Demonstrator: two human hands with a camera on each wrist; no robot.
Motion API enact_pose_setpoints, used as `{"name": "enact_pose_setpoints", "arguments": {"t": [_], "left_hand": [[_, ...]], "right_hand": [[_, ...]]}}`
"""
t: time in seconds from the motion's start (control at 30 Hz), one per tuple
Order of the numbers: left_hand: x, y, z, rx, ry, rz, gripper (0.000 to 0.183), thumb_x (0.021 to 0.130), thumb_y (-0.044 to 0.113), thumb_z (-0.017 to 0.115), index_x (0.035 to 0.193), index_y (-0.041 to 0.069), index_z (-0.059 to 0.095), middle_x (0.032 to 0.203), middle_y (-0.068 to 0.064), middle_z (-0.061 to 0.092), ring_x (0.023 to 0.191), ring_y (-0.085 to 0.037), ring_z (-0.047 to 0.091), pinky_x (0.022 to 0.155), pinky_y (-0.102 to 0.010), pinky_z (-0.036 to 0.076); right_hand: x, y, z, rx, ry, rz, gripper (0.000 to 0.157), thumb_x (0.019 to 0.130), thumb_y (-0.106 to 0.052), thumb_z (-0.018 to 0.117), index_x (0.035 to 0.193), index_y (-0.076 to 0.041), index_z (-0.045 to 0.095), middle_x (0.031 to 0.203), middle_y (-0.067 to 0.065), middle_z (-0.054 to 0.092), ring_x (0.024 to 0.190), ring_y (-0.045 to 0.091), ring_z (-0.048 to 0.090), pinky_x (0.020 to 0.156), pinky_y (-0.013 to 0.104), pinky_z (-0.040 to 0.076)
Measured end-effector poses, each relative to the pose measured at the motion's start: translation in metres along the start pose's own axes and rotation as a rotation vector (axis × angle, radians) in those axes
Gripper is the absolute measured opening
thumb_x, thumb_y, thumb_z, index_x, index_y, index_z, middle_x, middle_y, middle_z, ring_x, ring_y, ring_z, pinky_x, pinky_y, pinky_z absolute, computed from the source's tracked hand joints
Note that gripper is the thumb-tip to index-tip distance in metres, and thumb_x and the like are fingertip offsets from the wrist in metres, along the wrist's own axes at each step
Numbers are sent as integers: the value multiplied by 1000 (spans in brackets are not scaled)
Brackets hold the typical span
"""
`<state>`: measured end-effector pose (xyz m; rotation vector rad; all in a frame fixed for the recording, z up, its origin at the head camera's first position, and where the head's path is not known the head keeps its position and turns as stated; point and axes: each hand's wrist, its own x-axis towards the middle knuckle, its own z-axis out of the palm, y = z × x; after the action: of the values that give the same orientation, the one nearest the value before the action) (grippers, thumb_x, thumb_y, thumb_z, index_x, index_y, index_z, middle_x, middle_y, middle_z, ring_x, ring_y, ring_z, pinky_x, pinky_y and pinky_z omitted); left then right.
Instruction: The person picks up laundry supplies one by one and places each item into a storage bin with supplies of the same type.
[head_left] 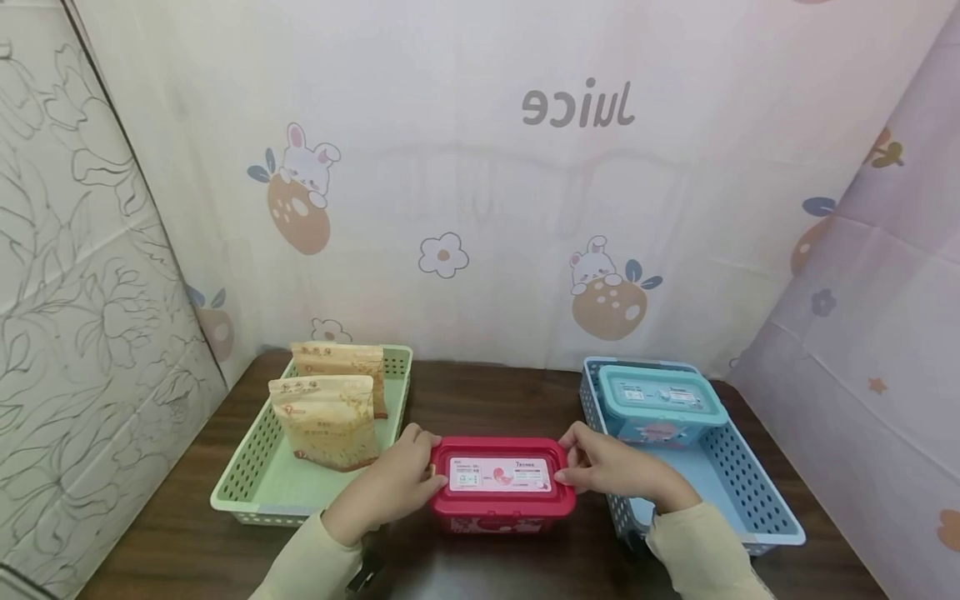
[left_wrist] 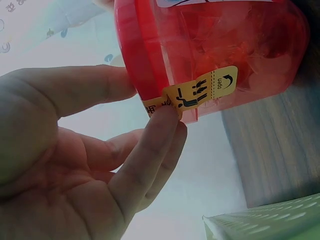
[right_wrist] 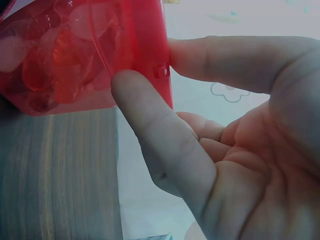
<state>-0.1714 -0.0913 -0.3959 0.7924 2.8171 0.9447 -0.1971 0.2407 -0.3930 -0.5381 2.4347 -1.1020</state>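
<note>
A red lidded plastic box [head_left: 501,483] is between my two hands at the front middle of the table, its white label facing up. My left hand [head_left: 397,483] grips its left end, thumb on the lid and fingertips at a yellow "open" sticker [left_wrist: 200,92] on the side. The right end is pinched by my right hand [head_left: 611,467], with the thumb at the lid and a fingertip [right_wrist: 131,85] on the side wall. Through the translucent wall, glossy red-orange and clear rounded pieces [right_wrist: 65,60] show inside.
On the left stands a green basket [head_left: 262,492] with two beige pouches [head_left: 330,421] upright in it. A blue basket [head_left: 750,475] on the right holds a teal lidded box [head_left: 660,404]. Behind the dark wooden table [head_left: 480,392] hangs a printed curtain [head_left: 480,167].
</note>
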Motion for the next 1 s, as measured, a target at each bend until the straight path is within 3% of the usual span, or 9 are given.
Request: {"name": "enact_pose_setpoints", "arguments": {"t": [0.33, 0.6, 1.0], "left_hand": [[-5, 0, 3, 18, 36, 37, 47, 89, 11, 75, 123, -15, 56, 103, -12, 49, 77, -14, 47, 67, -29, 48], [-8, -2, 6, -2, 16, 54, 48, 91, 11, 73, 126, -16, 54, 102, -10, 47, 78, -13, 48, 66, -26, 50], [-15, -4, 9, -39, 42, 49, 49, 92, 16, 72, 127, -13, 55, 110, -13, 52, 94, -17, 57, 81, -37, 56]], "right_hand": [[-5, 2, 4, 34, -8, -9, 43, 91, -21, 75, 117, -2, 47, 84, 9, 56, 66, 18, 53, 56, 28, 49], [-9, 3, 6, 42, -9, -9, 42, 92, -21, 75, 118, -2, 47, 83, 8, 56, 66, 18, 52, 55, 27, 47], [-18, 1, 15, 23, 17, -58, 44, 93, -22, 73, 120, 1, 46, 87, 6, 58, 69, 17, 56, 58, 26, 50]]}}
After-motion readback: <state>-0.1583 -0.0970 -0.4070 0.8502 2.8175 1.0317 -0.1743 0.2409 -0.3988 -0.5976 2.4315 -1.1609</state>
